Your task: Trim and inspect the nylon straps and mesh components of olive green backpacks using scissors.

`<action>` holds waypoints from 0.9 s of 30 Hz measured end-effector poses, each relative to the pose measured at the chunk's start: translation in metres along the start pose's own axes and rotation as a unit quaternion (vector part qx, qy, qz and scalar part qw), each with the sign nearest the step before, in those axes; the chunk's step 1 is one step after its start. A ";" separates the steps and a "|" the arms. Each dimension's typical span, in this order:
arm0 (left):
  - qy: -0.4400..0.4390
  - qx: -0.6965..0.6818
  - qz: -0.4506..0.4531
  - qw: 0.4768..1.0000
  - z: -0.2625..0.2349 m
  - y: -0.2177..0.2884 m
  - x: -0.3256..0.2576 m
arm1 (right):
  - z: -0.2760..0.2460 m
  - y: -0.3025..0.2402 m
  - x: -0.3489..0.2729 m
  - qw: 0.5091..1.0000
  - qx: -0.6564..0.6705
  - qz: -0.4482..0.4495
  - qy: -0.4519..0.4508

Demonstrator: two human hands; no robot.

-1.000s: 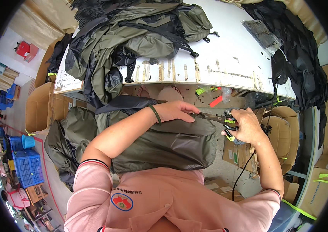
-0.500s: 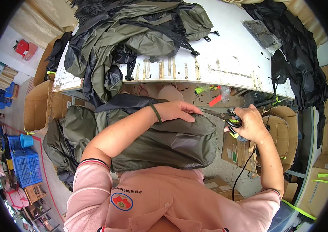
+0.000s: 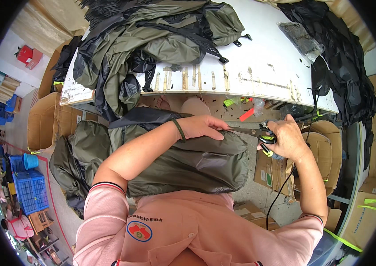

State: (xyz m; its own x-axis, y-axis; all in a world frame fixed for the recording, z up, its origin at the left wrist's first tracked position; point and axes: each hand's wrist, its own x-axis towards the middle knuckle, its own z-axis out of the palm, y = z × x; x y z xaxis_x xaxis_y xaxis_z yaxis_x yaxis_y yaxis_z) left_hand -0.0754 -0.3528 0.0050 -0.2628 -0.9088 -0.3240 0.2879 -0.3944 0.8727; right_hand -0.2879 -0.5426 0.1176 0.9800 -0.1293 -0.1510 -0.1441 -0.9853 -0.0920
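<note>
A large olive-green fabric bag (image 3: 183, 164), shiny and creased, lies across my lap. My left hand (image 3: 203, 127) is closed in a pinch at its upper edge, with thumb and fingertips together near the far right corner. Whatever thread or bit of cloth lies between those fingertips is too small to make out. In my right hand (image 3: 286, 137) is a pair of scissors (image 3: 250, 131) with dark handles. Its blades point left, look nearly closed, and their tips reach my left fingertips at the bag's edge.
Ahead stands a white table (image 3: 259, 66) with worn tape strips, bearing a heap of olive and black bags (image 3: 161, 44). Black fabric pieces (image 3: 343, 62) hang over its right end. Open cardboard boxes (image 3: 323, 146) stand right; another box (image 3: 44, 122) stands left. A black cord (image 3: 281, 190) hangs beside my right arm.
The scissor blades have come together from a wider spread, and their tips now sit closer to my left fingertips. My left hand and the bag have hardly moved.
</note>
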 end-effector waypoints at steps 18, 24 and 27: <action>0.248 0.541 0.301 0.745 -0.006 0.005 -0.038 | 0.065 -0.020 0.035 0.815 0.569 0.100 -0.037; 0.281 0.517 0.219 0.778 -0.032 -0.025 -0.076 | 0.063 -0.019 0.030 0.794 0.593 0.133 -0.037; 0.213 0.216 0.086 0.949 -0.029 -0.022 -0.082 | 0.059 -0.016 0.027 0.800 0.579 0.151 -0.050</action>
State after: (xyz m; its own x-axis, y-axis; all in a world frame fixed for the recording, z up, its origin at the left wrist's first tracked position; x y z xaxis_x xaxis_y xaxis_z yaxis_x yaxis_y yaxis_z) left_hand -0.0335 -0.2736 0.0015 0.1761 -0.9635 -0.2015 -0.1367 -0.2266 0.9643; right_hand -0.2673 -0.5237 0.0572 0.8692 -0.2755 -0.4107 -0.4590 -0.1401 -0.8773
